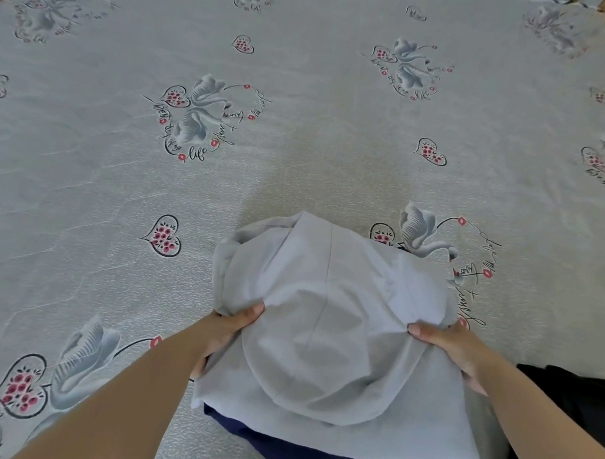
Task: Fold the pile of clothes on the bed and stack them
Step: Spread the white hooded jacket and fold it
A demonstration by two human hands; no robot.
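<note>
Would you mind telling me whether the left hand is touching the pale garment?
Touching. The head view shows the left hand gripping the pale garment's edge, thumb pressed on top.

A pale grey garment (pixel 329 319), partly folded and rumpled, lies atop a navy blue garment (pixel 286 450) on the bed.

— Holding what?
— Pale grey garment (pixel 329 319), gripped at both sides by left hand (pixel 222 333) and right hand (pixel 454 351), thumbs on top.
— Underneath?
— Dark blue cloth (pixel 286 448), lying on patterned bed (pixel 298 126); black cloth (pixel 576 403) at right.
</note>
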